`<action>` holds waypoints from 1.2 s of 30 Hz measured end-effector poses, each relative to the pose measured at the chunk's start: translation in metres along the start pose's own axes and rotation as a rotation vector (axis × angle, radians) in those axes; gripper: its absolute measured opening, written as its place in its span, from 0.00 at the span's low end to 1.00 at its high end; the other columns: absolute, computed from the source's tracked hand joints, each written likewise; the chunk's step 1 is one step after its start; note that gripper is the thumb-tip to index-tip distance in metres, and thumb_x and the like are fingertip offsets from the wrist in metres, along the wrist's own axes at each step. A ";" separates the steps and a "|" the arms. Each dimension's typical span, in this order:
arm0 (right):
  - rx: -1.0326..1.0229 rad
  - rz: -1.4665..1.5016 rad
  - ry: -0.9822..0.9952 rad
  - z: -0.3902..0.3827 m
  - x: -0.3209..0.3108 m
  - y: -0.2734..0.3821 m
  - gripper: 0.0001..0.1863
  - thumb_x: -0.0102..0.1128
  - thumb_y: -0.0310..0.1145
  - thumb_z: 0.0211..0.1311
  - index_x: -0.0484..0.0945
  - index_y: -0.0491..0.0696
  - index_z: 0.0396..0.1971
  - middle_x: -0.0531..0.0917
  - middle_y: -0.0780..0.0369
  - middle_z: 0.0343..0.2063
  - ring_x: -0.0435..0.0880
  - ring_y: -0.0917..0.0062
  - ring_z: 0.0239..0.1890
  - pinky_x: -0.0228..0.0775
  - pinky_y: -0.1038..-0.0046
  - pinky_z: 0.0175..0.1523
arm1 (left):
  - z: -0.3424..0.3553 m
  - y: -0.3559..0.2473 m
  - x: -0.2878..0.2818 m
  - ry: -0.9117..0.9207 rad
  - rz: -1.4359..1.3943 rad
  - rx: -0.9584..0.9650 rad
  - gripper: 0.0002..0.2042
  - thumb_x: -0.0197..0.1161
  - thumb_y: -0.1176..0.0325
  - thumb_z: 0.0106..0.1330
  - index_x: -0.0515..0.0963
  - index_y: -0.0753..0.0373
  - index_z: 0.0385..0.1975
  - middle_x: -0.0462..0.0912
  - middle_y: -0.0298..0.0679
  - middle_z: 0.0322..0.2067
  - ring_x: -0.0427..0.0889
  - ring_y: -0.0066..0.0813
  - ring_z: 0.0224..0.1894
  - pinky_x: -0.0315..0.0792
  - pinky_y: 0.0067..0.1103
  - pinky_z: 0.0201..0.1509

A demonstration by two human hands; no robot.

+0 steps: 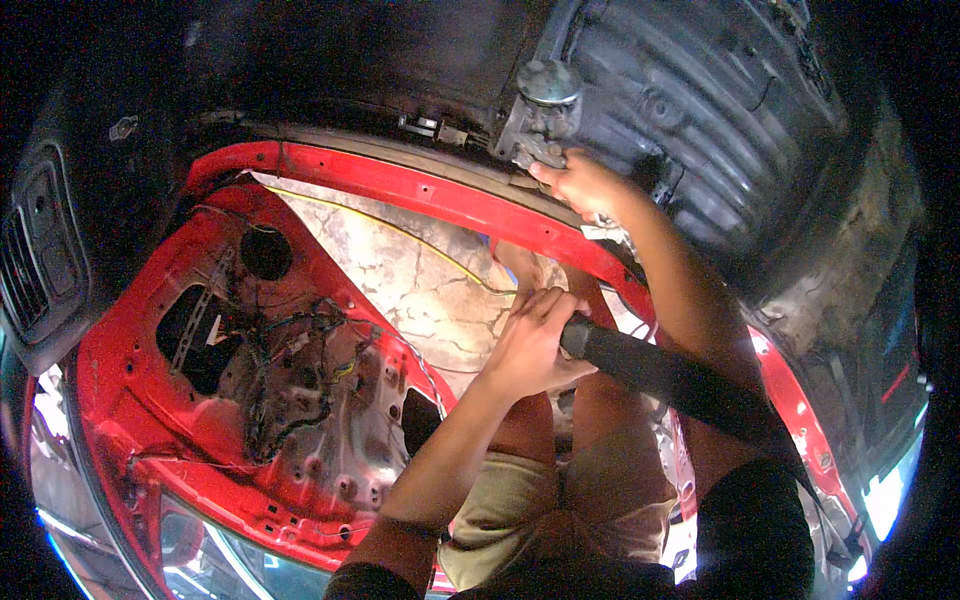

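My left hand [540, 345] is closed around the rounded end of a thick black tube [660, 372], held above my legs; the tube runs off to the right under my right forearm. My right hand [590, 185] reaches forward over the red door sill [430, 190]. Its fingers are closed at a small grey, crumpled-looking piece [540, 153], whose kind I cannot make out. This piece lies against a metal bracket [548, 120] with a round grey cap on the ribbed dark car floor [640, 80]. Something white and crumpled [605, 232] shows below my right wrist.
The stripped red car door [270, 400] stands open at the left, with loose wiring [300, 330] and cut-outs. A yellow cable [400, 228] crosses the cracked ground [430, 300] toward my feet. A dark trim panel [45, 250] with a vent is at far left.
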State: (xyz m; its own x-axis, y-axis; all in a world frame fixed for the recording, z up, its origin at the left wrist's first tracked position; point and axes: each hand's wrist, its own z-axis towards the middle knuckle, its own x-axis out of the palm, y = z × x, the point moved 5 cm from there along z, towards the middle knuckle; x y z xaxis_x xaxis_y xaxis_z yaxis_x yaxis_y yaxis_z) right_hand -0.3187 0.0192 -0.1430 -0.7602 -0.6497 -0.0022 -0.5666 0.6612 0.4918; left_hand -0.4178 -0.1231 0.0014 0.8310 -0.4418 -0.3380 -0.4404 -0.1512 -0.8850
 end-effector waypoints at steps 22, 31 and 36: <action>-0.099 0.053 -0.104 0.012 0.032 0.041 0.25 0.59 0.56 0.70 0.70 0.48 0.26 0.63 0.70 0.09 0.60 0.84 0.06 0.50 0.75 0.12 | 0.119 -0.163 0.006 -0.296 0.008 0.459 0.13 0.60 0.59 0.65 0.80 0.62 0.40 0.80 0.52 0.36 0.80 0.51 0.40 0.71 0.48 0.43; -0.066 0.279 -0.011 0.021 0.047 0.031 0.21 0.59 0.53 0.71 0.71 0.50 0.32 0.72 0.68 0.18 0.62 0.84 0.09 0.50 0.76 0.12 | 0.146 -0.133 0.066 0.045 0.178 0.398 0.07 0.62 0.65 0.58 0.84 0.59 0.28 0.84 0.45 0.29 0.85 0.47 0.35 0.78 0.45 0.40; -0.078 0.280 -0.029 0.023 0.060 0.039 0.22 0.59 0.54 0.71 0.70 0.49 0.31 0.70 0.69 0.15 0.62 0.85 0.08 0.49 0.76 0.11 | 0.148 -0.112 0.079 0.160 0.211 0.196 0.04 0.64 0.67 0.54 0.85 0.58 0.23 0.85 0.43 0.26 0.87 0.45 0.35 0.81 0.40 0.38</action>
State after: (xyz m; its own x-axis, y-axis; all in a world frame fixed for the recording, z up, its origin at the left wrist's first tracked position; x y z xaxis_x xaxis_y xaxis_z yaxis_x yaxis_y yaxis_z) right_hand -0.3934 0.0146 -0.1445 -0.8930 -0.4341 0.1185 -0.3080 0.7817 0.5423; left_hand -0.2525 -0.0099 0.0264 0.6580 -0.5806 -0.4795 -0.5101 0.1248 -0.8510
